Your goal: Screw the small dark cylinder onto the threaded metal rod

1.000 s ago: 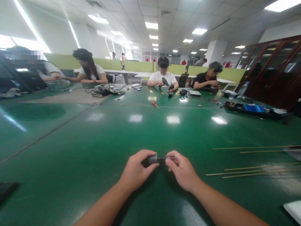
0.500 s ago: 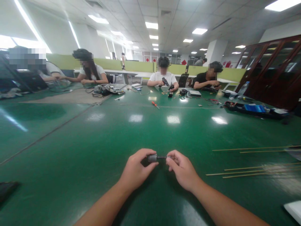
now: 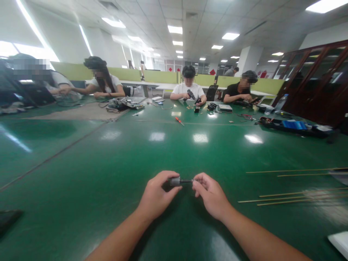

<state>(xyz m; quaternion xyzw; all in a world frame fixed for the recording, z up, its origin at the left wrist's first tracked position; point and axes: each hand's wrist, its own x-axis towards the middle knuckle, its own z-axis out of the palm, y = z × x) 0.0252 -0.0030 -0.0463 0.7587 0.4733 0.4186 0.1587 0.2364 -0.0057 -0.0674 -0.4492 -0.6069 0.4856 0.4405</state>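
Between thumb and fingers, my left hand (image 3: 155, 195) grips a small grey cylinder (image 3: 175, 181) that resembles a little motor. A thin dark shaft (image 3: 186, 181) sticks out of its right end. My right hand (image 3: 211, 195) pinches the far tip of that shaft, where a small metallic bit shows at the fingertips; its exact shape is too small to make out. The cylinder lies level, held just over the green tabletop (image 3: 130, 152). Both hands are close together at the near middle of the table.
Several thin sticks (image 3: 282, 200) lie at the right. An orange screwdriver (image 3: 178, 120) rests farther off. A black tray with blue material (image 3: 295, 125) is at the far right, and a white object (image 3: 339, 243) at the near right corner. Several people sit across the table among electronic parts (image 3: 123, 104).
My hands hold the same grip; the cylinder and left hand have shifted very slightly. Across the table, the person in black has moved their hands a little.
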